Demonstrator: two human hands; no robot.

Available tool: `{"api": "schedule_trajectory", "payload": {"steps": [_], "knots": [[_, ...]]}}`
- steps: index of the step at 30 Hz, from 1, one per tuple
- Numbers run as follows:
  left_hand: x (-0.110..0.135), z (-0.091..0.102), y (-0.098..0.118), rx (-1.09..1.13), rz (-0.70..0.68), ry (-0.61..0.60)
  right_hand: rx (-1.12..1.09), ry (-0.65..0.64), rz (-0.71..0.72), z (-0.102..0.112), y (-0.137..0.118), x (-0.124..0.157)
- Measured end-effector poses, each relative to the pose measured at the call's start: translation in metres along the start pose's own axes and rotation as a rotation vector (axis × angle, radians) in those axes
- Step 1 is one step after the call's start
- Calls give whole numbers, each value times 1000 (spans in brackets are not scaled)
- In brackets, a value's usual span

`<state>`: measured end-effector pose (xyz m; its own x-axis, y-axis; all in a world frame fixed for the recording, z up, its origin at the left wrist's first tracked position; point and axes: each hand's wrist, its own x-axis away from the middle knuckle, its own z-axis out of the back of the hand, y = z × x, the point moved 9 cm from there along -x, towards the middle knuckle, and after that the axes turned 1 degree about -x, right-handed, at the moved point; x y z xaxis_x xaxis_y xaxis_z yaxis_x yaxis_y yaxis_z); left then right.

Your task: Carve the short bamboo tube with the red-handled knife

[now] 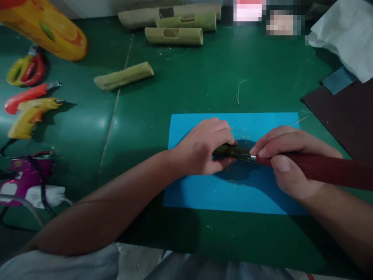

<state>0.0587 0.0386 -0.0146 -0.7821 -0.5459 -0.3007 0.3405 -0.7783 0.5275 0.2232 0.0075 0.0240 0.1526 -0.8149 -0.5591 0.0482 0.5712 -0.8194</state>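
My left hand (204,146) is closed around a short dark green bamboo piece (225,149), holding it down over a blue sheet (189,194). Most of the bamboo is hidden by my fingers. In a pen-like grip, my right hand (294,155) holds a carving tool (323,169) with a long dark red handle and a thin metal tip. The tip points left and meets the bamboo between my left thumb and fingers; the exact contact is too dark to make out. Small pale shavings are scattered on the blue sheet.
A loose bamboo tube (125,76) lies at upper left, with several notched tubes (186,36) at the back. On the left are scissors (26,70), a red-handled cutter (27,97), a yellow glue gun (32,114) and a purple box (32,177) with cables. Dark brown sheet (340,112) lies right.
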Motion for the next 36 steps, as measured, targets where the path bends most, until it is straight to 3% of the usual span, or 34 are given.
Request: {"api": "schedule_trajectory", "payload": {"steps": [3,5,19,23,27,31,36], "knots": [[0,-3,-3,4,40,-36,111,-137,58,-11,-11,-8],[0,-4,-4,8,58,-51,164,-161,49,-11,-14,-11],[-1,-3,-5,14,48,-38,178,-129,54,-9,-11,-13],[-1,-3,-5,24,38,-20,237,-320,263,-21,-24,-4],[-2,-5,-6,32,46,-32,429,-433,488,-32,-47,16],[-2,-5,-6,22,45,-47,549,-386,678,-40,-70,32],[-2,-7,-9,12,62,-71,535,-322,764,-48,-77,38]]}}
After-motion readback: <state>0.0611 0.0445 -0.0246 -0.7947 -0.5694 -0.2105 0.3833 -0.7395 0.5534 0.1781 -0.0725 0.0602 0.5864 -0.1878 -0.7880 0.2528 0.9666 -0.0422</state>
